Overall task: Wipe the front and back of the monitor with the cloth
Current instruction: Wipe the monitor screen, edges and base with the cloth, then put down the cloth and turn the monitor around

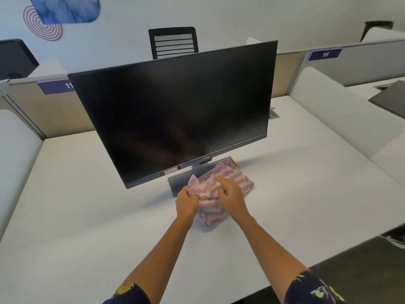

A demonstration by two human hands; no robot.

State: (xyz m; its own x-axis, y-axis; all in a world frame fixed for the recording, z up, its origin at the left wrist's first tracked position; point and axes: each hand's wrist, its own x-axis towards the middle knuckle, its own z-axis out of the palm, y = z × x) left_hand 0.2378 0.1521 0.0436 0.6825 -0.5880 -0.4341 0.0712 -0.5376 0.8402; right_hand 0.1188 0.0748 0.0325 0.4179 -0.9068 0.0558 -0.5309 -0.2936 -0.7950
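Note:
A black monitor (pixel 177 110) stands on the white desk (pixel 87 216), its dark screen facing me and its flat base (pixel 178 183) partly covered. A purple and cream striped cloth (pixel 228 178) lies bunched over the base and the desk just below the screen. My left hand (pixel 186 201) grips the cloth's left edge. My right hand (pixel 231 196) rests on top of the cloth, fingers curled into its folds. The monitor's back is hidden.
Low dividers (pixel 341 60) with number labels run behind the monitor. A black mesh chair (pixel 173 41) stands beyond them. A white side panel (pixel 341 110) bounds the desk at right, with a dark laptop (pixel 392 97) on the neighbouring desk. Another monitor (pixel 15 58) is at far left.

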